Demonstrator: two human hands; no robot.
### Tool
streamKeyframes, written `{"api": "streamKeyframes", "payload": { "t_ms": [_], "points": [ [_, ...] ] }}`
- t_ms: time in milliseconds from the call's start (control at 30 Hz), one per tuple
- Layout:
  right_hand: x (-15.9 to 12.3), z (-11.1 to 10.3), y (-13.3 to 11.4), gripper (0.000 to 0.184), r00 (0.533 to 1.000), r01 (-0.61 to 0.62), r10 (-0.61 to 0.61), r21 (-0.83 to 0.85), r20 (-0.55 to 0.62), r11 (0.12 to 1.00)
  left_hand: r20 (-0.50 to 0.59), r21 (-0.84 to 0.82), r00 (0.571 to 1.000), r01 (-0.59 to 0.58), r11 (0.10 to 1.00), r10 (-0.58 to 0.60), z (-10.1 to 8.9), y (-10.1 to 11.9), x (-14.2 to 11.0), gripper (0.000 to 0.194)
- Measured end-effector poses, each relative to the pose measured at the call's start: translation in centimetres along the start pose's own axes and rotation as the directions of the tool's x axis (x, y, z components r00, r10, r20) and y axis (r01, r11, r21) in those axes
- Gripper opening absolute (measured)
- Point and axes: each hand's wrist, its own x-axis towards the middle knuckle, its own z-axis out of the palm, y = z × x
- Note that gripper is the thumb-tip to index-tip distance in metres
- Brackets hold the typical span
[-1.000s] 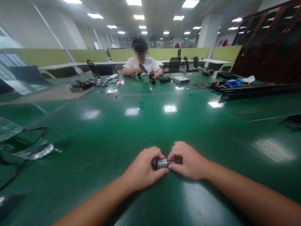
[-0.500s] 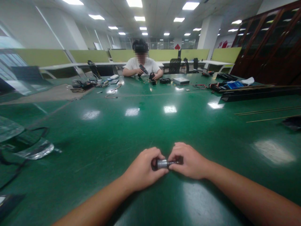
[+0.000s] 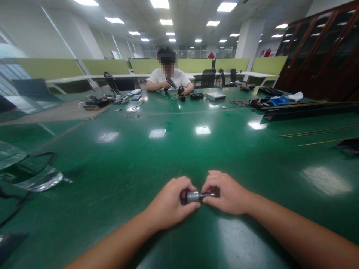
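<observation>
A small silver metal cylinder (image 3: 193, 196) with a dark end lies level just above the green table or on it; I cannot tell which. My left hand (image 3: 174, 200) has its thumb and fingers curled around this cylinder. From the cylinder's right end runs a thin dark shaft (image 3: 208, 194), with what looks like a spiral or thread and a brighter tip. The fingers and thumb of my right hand (image 3: 227, 193) close around that shaft near the cylinder. The exact kind of part is too blurred to name.
The green table (image 3: 157, 157) is glossy. A clear plastic container (image 3: 42, 179) and a black cable are at left. Thin brass-coloured rods (image 3: 322, 130) and a black channel (image 3: 311, 111) lie at right. Across the table, a person (image 3: 168, 76) holds a drill-like tool (image 3: 171, 82).
My right hand has shifted very slightly right, and more of the shaft shows between its fingers. My left hand and the cylinder stay nearly still.
</observation>
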Motion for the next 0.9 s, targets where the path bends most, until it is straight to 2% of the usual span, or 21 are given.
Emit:
{"api": "streamKeyframes", "payload": {
  "t_ms": [900],
  "points": [
    [-0.43, -0.84, 0.25, 0.009, 1.0, -0.012, 0.012, -0.042, 0.001, 0.999, 0.006, -0.003, 1.0, 0.025, 1.0, -0.025, 0.1, -0.13, -0.24, 0.02]
  ]
}}
